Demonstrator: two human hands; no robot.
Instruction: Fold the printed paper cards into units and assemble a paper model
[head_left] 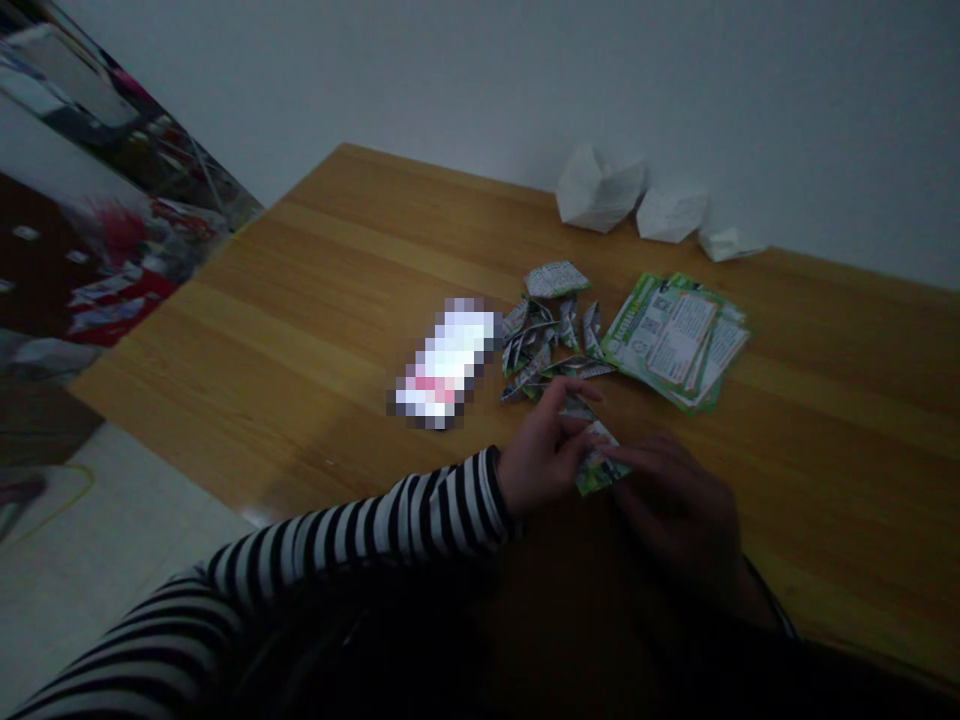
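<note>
Striped-sleeved left hand (541,457) and right hand (675,500) (in shadow) both pinch a folded green paper (598,468) over the table (300,330)

Both grips low over the table (337,280), dim light. My left grip (544,450) pinches a small folded paper (596,468); my right grip (675,500) touches its far edge, too dark to tell whether it clamps. Just beyond lies a pile of folded pieces (544,340), with a stack of green leaflets (679,340) beside it. White paper shapes (600,190) sit along the wall.
</note>
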